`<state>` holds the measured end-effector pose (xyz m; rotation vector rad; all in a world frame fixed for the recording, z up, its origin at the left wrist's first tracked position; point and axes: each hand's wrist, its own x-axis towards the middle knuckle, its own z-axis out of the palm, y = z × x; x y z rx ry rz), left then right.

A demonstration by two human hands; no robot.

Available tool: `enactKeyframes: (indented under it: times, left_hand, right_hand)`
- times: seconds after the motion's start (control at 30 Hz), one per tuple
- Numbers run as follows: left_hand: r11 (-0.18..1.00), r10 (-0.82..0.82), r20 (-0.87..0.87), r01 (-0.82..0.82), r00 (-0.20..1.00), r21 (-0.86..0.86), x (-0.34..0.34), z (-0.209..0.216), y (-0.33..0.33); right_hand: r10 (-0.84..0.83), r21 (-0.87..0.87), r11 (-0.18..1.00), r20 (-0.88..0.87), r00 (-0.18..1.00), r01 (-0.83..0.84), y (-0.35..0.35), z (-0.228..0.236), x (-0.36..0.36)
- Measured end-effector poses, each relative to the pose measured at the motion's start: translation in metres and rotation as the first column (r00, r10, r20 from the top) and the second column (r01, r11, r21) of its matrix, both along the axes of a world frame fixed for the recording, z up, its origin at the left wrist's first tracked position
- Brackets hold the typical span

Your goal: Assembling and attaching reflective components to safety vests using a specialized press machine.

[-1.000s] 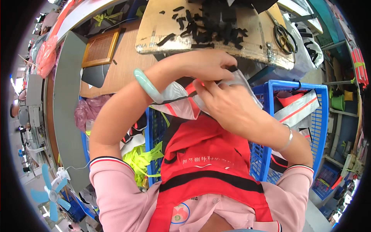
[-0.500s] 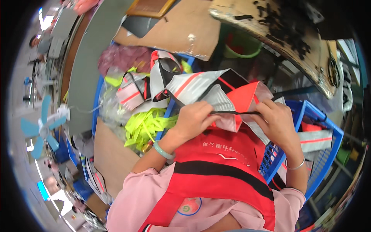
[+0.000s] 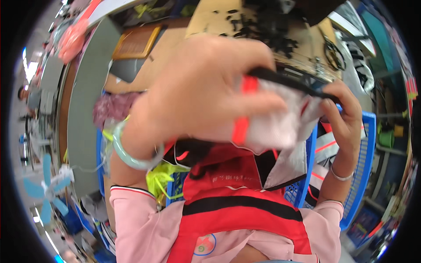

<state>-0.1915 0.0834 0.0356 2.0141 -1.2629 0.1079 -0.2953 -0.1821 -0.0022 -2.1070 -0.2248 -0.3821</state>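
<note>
A fabric piece point(image 3: 280, 127) in pale grey-white and coral, with a black band point(image 3: 294, 82) along its upper edge, is stretched between my hands. Large and smeared by motion, my left hand point(image 3: 197, 87) grips the band's left end, one finger lying across the cloth. At the other end, my right hand point(image 3: 345, 115) pinches the band between thumb and fingers. Lower parts of the piece, grey with black edging, hang over my red apron point(image 3: 237, 208). My left hand and forearm hide much of what lies behind them.
A blue plastic crate point(image 3: 367, 153) with striped cloth pieces stands at my right. Yellow-green strips point(image 3: 158, 179) and a purplish plastic bag point(image 3: 109, 109) lie to the left. Ahead is a worktable point(image 3: 206, 22) bearing black scraps, with a wood-framed panel point(image 3: 137, 42) beside it.
Both hands have risen, the left much closer to the camera and now blurred. The fabric piece has come up with them, its band slanting down to the right. My view has shifted.
</note>
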Motion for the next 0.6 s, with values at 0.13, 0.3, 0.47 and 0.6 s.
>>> enactKeyframes:
  times: [0.13,0.3,0.47,0.6]
  left_hand:
    - [0.988,0.008,-0.255,0.032,0.967,0.15,0.055,-0.016,-0.037]
    - [0.971,0.108,-0.383,-0.013,0.917,0.24,0.1,-0.026,-0.052]
    - [0.943,0.174,-0.423,-0.026,0.889,0.332,0.14,-0.025,-0.06]
    - [0.955,0.172,-0.594,0.016,0.786,0.297,0.166,-0.032,-0.063]
  right_hand:
    - [-0.127,-0.031,0.992,-0.079,0.989,0.124,-0.014,-0.017,0.029]
    - [-0.098,0.028,0.994,-0.159,0.982,0.104,-0.035,-0.033,0.075]
    - [-0.093,0.117,0.986,-0.234,0.968,0.123,-0.037,-0.04,0.112]
    - [-0.109,0.157,0.972,-0.37,0.923,0.177,-0.039,-0.045,0.132]
